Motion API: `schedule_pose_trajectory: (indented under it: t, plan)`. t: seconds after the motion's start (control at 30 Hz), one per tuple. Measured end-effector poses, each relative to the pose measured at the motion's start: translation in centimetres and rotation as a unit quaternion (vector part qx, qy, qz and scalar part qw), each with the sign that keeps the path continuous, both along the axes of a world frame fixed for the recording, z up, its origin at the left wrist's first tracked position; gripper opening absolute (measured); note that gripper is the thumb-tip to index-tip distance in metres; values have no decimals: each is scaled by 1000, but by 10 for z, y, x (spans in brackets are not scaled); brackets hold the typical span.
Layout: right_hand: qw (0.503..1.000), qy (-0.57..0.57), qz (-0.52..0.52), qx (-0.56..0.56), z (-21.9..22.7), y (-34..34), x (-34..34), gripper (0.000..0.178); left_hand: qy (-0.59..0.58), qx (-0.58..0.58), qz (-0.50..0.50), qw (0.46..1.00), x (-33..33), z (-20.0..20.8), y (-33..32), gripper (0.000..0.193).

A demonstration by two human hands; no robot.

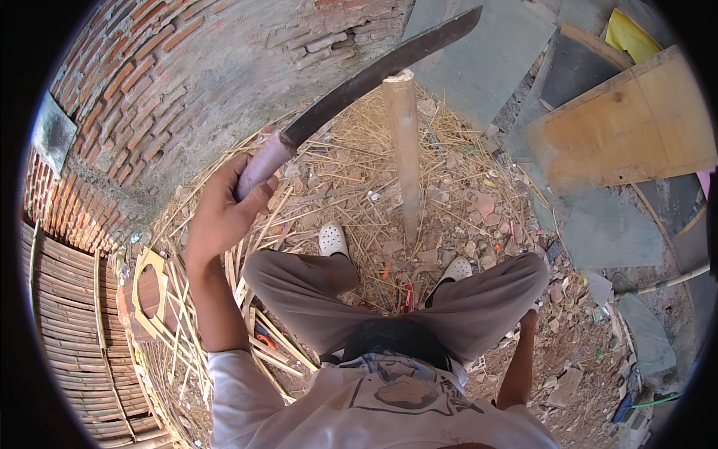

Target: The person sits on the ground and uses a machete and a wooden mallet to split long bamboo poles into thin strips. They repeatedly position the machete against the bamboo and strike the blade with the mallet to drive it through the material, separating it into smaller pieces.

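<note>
One machete (366,88), with a dark, gently curved blade and a pale, pinkish handle, is held up between the person's left side and 12 o'clock, seen from the head looking down. Its long axis runs from 8 to 2 o'clock: handle toward 8, blade tip toward 2. The left hand (224,209), at 9 o'clock, is closed around the handle, fingers wrapped over and thumb along the near side. The right hand (529,320), at 4 o'clock, is down beside the right leg and partly hidden by it; how far open it is, and whether it has hold of anything, cannot be told. At 1 o'clock a round wooden post (404,153) stands upright, its pale top just below the blade in this view; whether they touch is unclear. Near the centre, two white perforated clogs (333,239) rest on rubble and straw-like slivers, below bent knees in brown trousers (299,283). A worn brick wall (142,90) rises at 10 o'clock, a bamboo-slat panel (71,322) lies at 8, and a stained wooden board (621,123) at 2.
</note>
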State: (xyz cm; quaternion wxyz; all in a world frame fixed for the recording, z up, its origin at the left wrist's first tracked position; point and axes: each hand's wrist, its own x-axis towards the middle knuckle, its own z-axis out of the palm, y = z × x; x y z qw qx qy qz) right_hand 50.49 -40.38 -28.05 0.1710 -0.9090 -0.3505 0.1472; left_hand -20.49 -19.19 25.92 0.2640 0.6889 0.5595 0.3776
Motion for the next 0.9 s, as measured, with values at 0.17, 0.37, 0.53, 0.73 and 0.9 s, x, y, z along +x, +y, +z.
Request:
schedule_pose_trajectory:
  t: [0.17,0.37,0.53,0.73,0.9]
  plan:
    - [954,111,-151,-235,-42,-88,-217,55,164,22,118,979,41,30,8,36]
    - [959,65,-224,-160,-10,-96,-273,56,203,35,144,968,55,39,9,40]
    - [973,95,-209,3,8,-123,-265,58,248,52,120,960,69,50,24,45]
    - [862,434,-180,188,167,-97,-201,23,247,113,86,958,62,53,29,41]
    - [746,581,-149,291,280,-92,-193,39,288,72,97,950,59,51,50,46]
